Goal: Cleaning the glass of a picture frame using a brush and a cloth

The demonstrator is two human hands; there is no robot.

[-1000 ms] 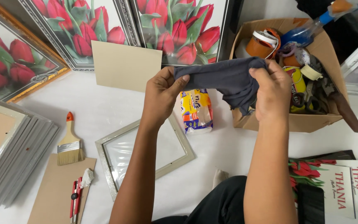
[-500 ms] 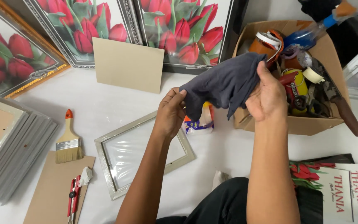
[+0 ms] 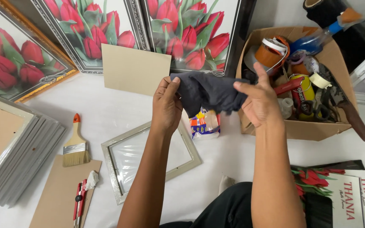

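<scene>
Nearest the person, on the white floor covering: a cardboard sheet with a red utility knife point(image 3: 79, 202) lying on it, a paintbrush point(image 3: 76, 147) with its bristles at the sheet's far edge, and a small silver picture frame point(image 3: 151, 159) lying flat, glass up.

Above the frame, held in the air: dark grey cloth point(image 3: 208, 92), bunched. Long axis runs left–right, roughly level, between the two grips. Left hand point(image 3: 166, 105) pinches the cloth's left end, thumb on the near face, fingers behind; grip closed on the cloth. Right hand point(image 3: 259, 101) holds the right end, thumb up, index finger laid along the cloth's top edge; also closed on it. Neither hand is clearly nearer: the cloth spans both. A fold hangs down at the middle, over a small printed packet point(image 3: 205, 124) on the floor.

Right of the cloth, touching the right hand's far side: open cardboard box point(image 3: 313, 131) of tapes, tools and a spray bottle.

Farthest: a tan card point(image 3: 135, 69) leaning against framed tulip pictures point(image 3: 191, 31).
</scene>
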